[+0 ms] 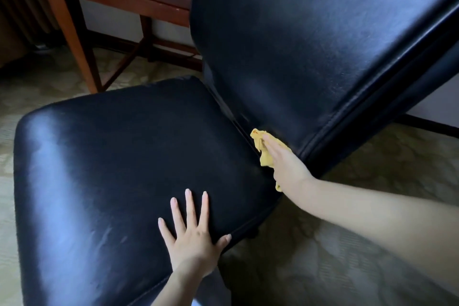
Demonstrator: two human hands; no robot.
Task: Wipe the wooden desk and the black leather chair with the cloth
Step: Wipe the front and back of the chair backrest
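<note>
Yellow cloth [265, 158] lies lengthwise along chair [298, 45] crease under flat R hand [285, 164]; L hand [196, 241] spread on seat [99, 156].

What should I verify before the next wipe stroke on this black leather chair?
1. Yellow cloth under the right hand: ok, pressed with straight fingers against the bottom of the backrest, at the crease.
2. Left hand steadying: ok, spread flat on the seat near its edge.
3. Left hand out of the cloth's path: ok, well apart from it.
4. Backrest above the cloth: ok, bare leather shows.
5. Seat already wiped: cannot tell, only glare shows.
6. Wooden desk done: cannot tell, its top is out of view.
</note>
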